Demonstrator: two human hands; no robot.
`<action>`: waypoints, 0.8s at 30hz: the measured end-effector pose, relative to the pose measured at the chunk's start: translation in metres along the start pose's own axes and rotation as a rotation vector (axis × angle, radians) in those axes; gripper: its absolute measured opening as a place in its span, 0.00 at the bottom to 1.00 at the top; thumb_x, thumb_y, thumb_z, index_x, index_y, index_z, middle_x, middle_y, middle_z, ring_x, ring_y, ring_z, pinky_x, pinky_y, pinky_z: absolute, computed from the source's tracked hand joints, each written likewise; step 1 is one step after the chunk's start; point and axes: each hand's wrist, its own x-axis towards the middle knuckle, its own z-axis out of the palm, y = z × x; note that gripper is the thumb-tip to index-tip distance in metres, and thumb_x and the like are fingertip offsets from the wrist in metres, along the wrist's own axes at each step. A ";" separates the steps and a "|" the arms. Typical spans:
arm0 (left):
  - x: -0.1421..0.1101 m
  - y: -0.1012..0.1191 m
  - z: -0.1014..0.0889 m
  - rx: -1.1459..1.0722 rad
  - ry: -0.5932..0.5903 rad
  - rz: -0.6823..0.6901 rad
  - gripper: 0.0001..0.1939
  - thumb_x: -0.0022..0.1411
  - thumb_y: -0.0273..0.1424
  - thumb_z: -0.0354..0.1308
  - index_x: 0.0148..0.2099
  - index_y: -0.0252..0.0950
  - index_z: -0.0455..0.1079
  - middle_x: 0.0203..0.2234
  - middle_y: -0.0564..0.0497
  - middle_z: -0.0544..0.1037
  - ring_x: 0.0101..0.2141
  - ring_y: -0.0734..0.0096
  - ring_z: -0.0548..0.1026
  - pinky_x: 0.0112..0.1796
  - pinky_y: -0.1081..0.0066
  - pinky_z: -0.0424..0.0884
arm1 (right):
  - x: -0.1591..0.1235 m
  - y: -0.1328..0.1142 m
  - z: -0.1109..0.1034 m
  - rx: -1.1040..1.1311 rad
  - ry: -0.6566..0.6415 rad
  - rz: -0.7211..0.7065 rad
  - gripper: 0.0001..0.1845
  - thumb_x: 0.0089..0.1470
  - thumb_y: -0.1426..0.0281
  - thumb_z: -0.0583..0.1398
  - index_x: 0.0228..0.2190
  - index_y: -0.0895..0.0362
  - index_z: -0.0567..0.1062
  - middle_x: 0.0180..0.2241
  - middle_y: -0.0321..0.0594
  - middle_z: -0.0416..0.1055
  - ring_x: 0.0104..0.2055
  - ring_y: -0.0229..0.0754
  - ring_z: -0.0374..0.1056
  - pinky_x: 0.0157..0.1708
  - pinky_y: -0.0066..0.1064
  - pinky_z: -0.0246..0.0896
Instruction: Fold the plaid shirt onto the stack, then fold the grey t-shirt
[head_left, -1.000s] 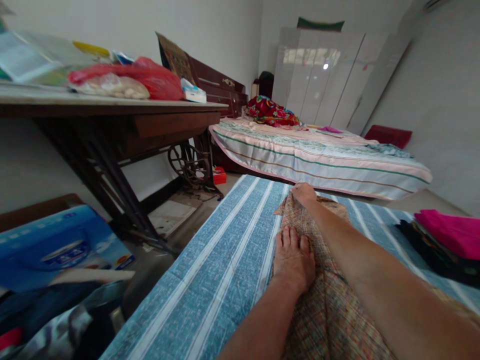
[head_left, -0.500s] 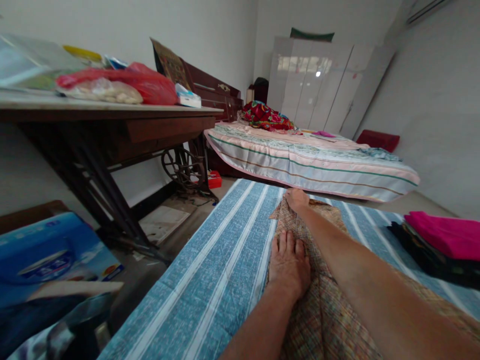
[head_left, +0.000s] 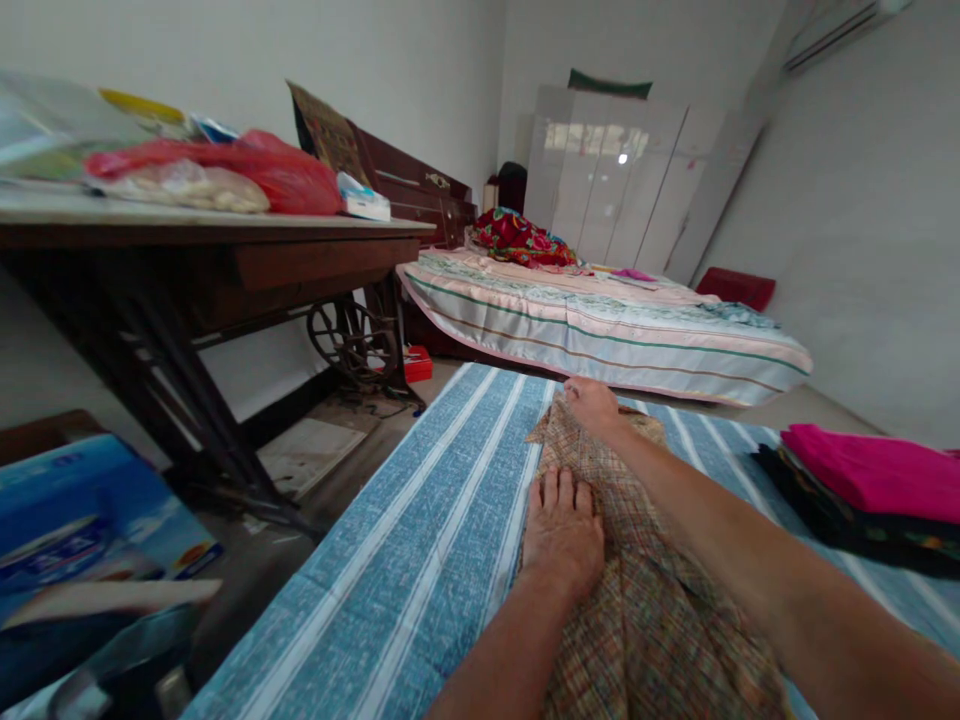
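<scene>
Checked cloth [head_left: 645,590] lay lengthwise on striped sheet [head_left: 409,530], running from near edge toward far edge. Left hand [head_left: 564,545] flat on its left side, fingers slightly apart, palm down, nothing clamped. Folded stack [head_left: 874,480] on sheet at right, pink on top, apart from cloth; that part looked done. Right hand [head_left: 591,402] at cloth's far end, fingers curled; could not tell whether fabric was pinched. Work on cloth judged partway: laid out, near part creased, not yet neat. Farther: bed [head_left: 600,335], then wardrobe [head_left: 622,190].
</scene>
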 end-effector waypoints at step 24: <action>0.039 -0.003 -0.053 0.123 -0.103 -0.064 0.17 0.60 0.34 0.46 0.46 0.36 0.71 0.46 0.43 0.76 0.47 0.58 0.73 0.45 0.62 0.69 | -0.122 0.156 -0.022 0.063 -0.136 0.177 0.15 0.56 0.61 0.57 0.40 0.57 0.76 0.41 0.46 0.72 0.47 0.47 0.66 0.46 0.32 0.58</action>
